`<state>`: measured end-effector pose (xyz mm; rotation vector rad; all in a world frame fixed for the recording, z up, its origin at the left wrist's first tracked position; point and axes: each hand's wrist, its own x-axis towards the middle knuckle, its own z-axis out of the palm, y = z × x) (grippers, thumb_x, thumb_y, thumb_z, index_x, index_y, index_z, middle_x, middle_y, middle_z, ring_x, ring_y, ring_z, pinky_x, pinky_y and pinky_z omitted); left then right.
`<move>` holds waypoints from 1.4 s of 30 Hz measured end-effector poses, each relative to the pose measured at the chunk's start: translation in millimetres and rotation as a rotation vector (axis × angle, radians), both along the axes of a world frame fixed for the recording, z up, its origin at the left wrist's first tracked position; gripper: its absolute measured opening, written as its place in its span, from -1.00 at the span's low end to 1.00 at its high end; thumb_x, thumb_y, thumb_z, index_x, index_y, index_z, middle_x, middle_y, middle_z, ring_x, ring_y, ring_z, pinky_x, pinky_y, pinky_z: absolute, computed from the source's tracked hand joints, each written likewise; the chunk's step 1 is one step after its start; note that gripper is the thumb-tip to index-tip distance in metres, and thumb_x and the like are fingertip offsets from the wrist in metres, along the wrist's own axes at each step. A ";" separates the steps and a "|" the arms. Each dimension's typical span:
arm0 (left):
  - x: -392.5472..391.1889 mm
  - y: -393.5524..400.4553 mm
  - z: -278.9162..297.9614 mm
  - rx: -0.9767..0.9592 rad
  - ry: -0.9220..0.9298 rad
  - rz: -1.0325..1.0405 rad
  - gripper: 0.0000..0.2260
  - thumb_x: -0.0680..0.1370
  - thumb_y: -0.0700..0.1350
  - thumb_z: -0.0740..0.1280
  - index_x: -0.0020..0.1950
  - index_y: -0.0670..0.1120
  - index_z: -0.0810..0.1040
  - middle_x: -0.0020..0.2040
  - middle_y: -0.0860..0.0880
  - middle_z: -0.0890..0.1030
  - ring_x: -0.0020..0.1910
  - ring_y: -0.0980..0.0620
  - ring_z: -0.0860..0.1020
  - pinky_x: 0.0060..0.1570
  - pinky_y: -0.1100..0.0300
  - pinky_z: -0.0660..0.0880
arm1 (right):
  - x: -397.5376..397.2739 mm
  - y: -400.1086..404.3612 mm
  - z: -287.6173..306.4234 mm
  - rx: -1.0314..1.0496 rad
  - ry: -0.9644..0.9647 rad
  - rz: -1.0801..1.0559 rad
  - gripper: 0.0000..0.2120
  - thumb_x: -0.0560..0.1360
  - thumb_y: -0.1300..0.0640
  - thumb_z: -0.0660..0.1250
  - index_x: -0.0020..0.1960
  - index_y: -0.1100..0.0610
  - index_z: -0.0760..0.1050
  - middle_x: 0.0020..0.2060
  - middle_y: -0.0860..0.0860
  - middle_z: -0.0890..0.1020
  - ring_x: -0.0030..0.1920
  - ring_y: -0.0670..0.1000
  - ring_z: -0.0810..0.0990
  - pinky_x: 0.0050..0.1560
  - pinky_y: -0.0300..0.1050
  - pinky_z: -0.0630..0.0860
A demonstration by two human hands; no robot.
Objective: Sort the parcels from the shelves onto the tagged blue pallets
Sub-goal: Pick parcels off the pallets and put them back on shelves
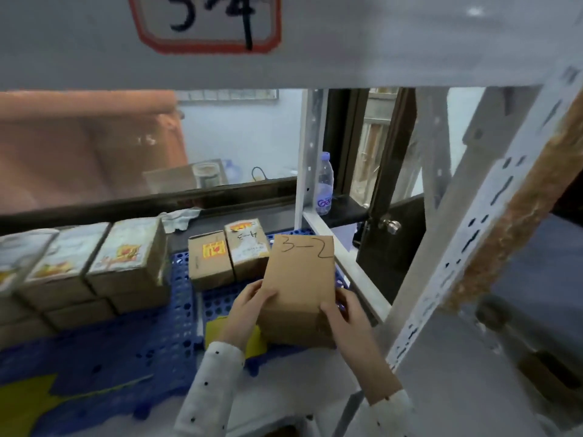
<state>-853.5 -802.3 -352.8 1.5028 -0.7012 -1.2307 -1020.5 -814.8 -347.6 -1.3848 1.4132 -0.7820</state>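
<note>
A brown cardboard parcel (299,279) marked "3-2" is held over the right end of a blue pallet (183,313). My left hand (249,307) grips its left side with the thumb on top. My right hand (339,313) grips its lower right corner. Two small parcels (228,253) stand on the pallet just behind it, one marked "4-3". A yellow tag (214,331) lies on the pallet under my left wrist. A stack of several labelled parcels (85,269) fills the pallet's left part.
A white shelf beam with a red-framed label (208,23) hangs overhead. White shelf uprights (479,222) stand at right and one (307,159) behind the pallet. A water bottle (325,184) stands on a dark ledge. Another yellow tag (28,402) lies at lower left.
</note>
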 end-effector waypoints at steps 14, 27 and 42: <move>-48.7 -29.6 -0.4 -0.008 -0.112 0.251 -0.70 0.55 -0.10 0.30 0.27 -0.07 0.43 0.08 -0.05 0.50 -0.01 0.02 0.48 -0.05 0.17 0.45 | -9.5 -38.7 6.0 -0.328 0.385 0.130 -0.50 0.63 0.00 0.02 0.53 0.07 0.03 0.44 -0.03 0.27 0.41 -0.02 0.31 0.40 -0.13 0.31; -58.6 -54.0 -4.0 -0.046 -0.193 0.284 -0.57 0.55 -0.05 0.33 0.38 -0.14 0.37 0.25 -0.11 0.51 0.15 -0.02 0.50 0.16 0.08 0.49 | 1.4 -49.8 6.2 -0.584 0.813 0.194 -0.45 0.41 -0.09 0.06 0.11 0.22 0.63 0.17 0.21 0.61 0.24 0.21 0.55 0.22 0.26 0.40; 1.8 -80.3 2.4 0.073 -1.315 0.098 -0.58 0.65 -0.03 0.04 0.53 -0.01 0.17 0.55 0.02 0.12 0.54 0.04 0.03 0.49 0.07 -0.03 | 1.0 -65.5 0.3 -0.544 0.869 0.297 -0.16 0.57 -0.22 -0.37 0.15 0.16 0.61 0.16 0.16 0.62 0.21 0.18 0.58 0.22 0.23 0.41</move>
